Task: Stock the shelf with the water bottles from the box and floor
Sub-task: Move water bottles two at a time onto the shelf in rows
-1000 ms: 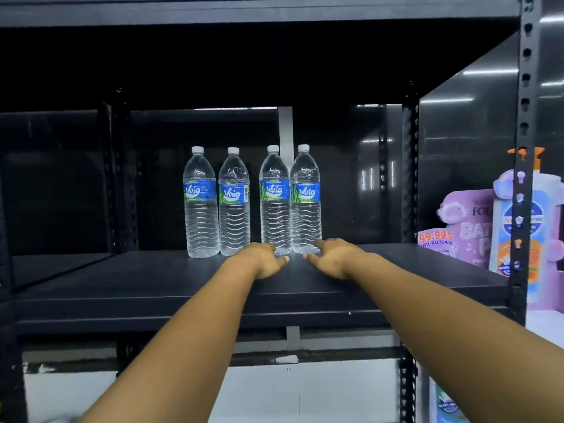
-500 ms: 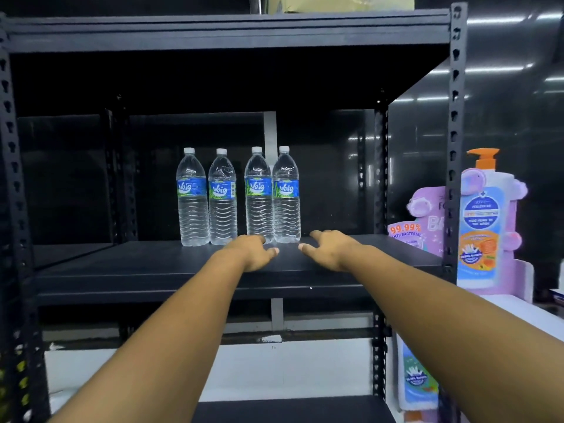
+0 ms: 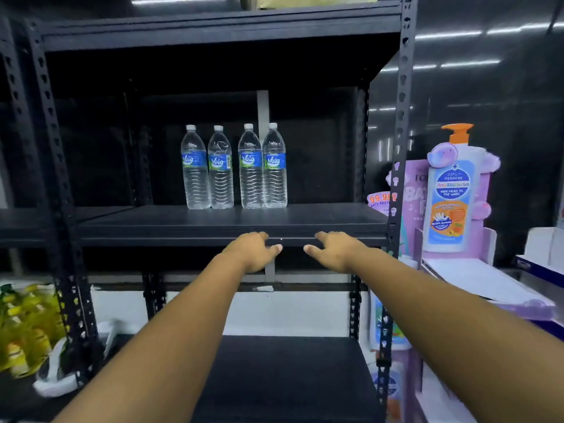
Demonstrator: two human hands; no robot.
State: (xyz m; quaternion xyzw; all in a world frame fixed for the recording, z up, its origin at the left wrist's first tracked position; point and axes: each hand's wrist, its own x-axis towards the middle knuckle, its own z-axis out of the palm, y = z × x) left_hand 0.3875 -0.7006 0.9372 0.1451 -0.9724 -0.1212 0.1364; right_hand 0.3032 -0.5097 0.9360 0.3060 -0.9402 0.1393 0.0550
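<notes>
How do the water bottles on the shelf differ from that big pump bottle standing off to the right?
The water bottles are clear, slim, with white screw caps; the pump bottle is opaque, far bigger, with an orange pump. The water bottles stand on the black shelf; the pump bottle stands outside the rack on a purple display. All stand upright and carry blue labels.

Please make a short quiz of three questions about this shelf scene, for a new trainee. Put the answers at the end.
1. How many water bottles stand on the middle shelf?
2. True or false: the left hand has a bottle in its grip.
3. What stands to the right of the rack? A) a large pump bottle display; B) a ladder; C) a shopping cart.

Key:
1. Four, upright in a row, in two pairs.
2. False. Both the left hand and the right hand are empty, fingers relaxed, at the front edge of the shelf.
3. A, the pump bottle display with the orange pump top.
</notes>
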